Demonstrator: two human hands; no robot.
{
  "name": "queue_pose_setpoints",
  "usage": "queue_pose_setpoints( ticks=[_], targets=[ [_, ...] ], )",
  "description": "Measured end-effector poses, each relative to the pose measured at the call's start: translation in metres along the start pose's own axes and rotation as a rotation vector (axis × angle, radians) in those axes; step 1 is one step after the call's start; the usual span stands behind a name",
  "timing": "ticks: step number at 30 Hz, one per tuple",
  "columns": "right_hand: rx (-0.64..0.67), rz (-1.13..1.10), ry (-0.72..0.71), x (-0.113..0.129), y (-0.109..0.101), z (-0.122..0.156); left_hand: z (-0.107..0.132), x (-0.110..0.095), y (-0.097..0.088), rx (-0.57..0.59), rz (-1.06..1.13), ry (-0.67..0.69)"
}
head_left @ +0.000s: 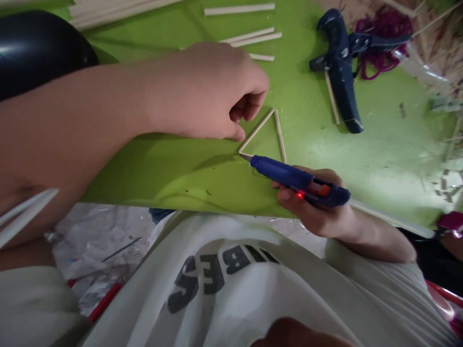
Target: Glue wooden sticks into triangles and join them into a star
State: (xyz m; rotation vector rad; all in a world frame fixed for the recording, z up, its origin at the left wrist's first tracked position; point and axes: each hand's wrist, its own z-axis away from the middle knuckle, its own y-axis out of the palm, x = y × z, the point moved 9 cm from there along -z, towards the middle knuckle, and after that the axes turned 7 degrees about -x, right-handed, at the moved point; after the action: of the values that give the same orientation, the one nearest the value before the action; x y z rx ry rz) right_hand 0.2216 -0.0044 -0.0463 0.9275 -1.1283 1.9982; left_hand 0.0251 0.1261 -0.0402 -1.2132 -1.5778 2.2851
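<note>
On the green table lies a small triangle of thin wooden sticks (257,131). Its near side is mostly hidden behind a blue glue gun (285,173). My right hand (318,212) is wrapped around this glue gun, whose red light is lit. The metal nozzle touches or almost touches the triangle's left corner. My left hand (231,91) hovers just left of the triangle, fingers loosely curled and thumb tip apart from them, close to that same corner. Nothing shows between its fingers.
Several loose wooden sticks (239,9) lie beyond my left hand, with longer strips (108,10) at the back left. A dark blue cutter-like hand tool (342,72) and purple yarn (379,43) lie at the right. A black rounded object (43,50) stands at the left.
</note>
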Motion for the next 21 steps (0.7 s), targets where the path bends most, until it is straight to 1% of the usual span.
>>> queue_pose_setpoints(
  ticks=[2, 5, 10, 16, 21],
  targets=[
    [0.020, 0.050, -0.044, 0.006, 0.002, 0.000, -0.001, 0.002, 0.002, 0.019, -0.022, -0.029],
    [0.011, 0.095, -0.089, 0.011, 0.002, -0.002, -0.002, 0.003, 0.005, 0.040, -0.037, -0.052],
    [0.021, 0.108, -0.138, 0.016, 0.005, -0.004, -0.001, 0.000, 0.001, 0.021, -0.002, -0.039],
    [0.015, 0.133, -0.157, 0.021, 0.006, -0.004, 0.000, 0.000, 0.000, 0.013, 0.002, -0.040],
    [0.009, 0.185, -0.241, 0.028, 0.007, -0.004, 0.000, -0.001, 0.002, 0.009, -0.005, -0.041]
  ],
)
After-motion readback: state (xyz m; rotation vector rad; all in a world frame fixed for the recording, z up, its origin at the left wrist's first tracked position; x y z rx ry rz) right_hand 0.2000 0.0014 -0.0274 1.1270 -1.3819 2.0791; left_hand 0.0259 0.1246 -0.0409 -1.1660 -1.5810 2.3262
